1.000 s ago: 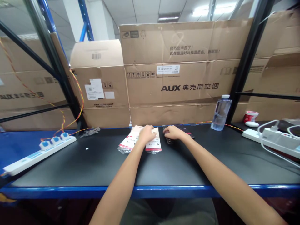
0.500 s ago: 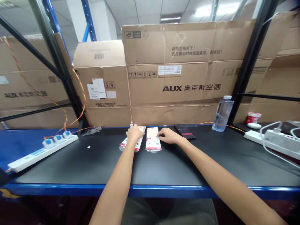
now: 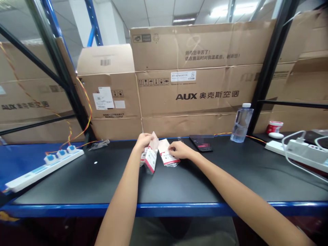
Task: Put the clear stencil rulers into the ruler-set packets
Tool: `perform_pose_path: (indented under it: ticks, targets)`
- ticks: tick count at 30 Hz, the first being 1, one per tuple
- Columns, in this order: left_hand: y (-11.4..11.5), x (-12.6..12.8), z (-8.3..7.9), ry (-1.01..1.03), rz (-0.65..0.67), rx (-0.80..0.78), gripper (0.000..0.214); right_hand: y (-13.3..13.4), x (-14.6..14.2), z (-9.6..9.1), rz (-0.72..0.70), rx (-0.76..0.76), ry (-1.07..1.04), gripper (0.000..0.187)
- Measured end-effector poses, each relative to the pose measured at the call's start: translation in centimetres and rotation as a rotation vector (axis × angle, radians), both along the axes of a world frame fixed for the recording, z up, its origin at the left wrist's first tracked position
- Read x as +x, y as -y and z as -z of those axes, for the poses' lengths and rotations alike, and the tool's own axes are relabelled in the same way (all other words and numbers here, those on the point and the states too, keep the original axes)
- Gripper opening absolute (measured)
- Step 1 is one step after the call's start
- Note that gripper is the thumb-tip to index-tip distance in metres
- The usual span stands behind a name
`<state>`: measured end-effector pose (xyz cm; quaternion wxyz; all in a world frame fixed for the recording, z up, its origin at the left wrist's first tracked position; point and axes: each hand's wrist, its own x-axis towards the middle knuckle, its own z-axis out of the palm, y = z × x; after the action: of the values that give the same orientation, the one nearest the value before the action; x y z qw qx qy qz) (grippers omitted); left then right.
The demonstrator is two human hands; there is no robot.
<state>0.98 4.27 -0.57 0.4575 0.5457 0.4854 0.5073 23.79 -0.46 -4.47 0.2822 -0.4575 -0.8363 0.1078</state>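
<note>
My left hand [image 3: 142, 140] is closed on a small stack of white-and-red packets in clear sleeves [image 3: 150, 158], lifted and tilted off the black table top [image 3: 179, 184]. My right hand [image 3: 179, 149] rests with pinched fingers on another white-and-red packet [image 3: 167, 156] that lies flat on the table just right of the stack. A dark phone-like slab [image 3: 201, 142] lies behind my right hand.
Brown AUX cartons [image 3: 205, 78] wall off the back. A clear water bottle [image 3: 241, 123] stands at right beside a black upright post. White power strips lie at left [image 3: 43, 167] and right [image 3: 299, 150]. A red-and-white cup [image 3: 274, 127] sits far right.
My left hand has raised its packets from flat on the table to a tilted, lifted hold. My right hand has drawn the single packet slightly nearer.
</note>
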Motion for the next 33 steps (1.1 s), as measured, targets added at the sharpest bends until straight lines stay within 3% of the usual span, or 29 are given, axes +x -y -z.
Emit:
perform_pose_path:
  ticks: [6,11,16,22,26,33]
  targets:
    - [0.9,1.0,-1.4,0.116,0.055,0.002,0.018,0.1,-0.5,-1.0,0.014,-0.033,-0.216,0.024]
    - [0.9,2.8,-0.8,0.207,0.084,0.010,0.018,-0.2,-1.1,-1.6,0.032,-0.106,-0.389,0.040]
    - [1.3,3.7,-0.4,0.257,0.140,0.029,0.024,-0.1,-1.2,-1.0,0.081,-0.127,-0.411,0.054]
    - [1.4,4.3,-0.2,0.236,0.190,0.062,0.029,0.9,-1.5,-1.5,0.117,-0.021,-0.333,0.038]
    - [2.0,4.6,-0.1,0.116,0.209,0.044,0.032,1.1,-1.6,-1.7,0.151,0.112,-0.267,0.029]
    - [3.6,5.5,-0.2,-0.088,0.336,-0.024,0.018,0.5,-0.6,-1.7,0.219,0.221,-0.189,0.018]
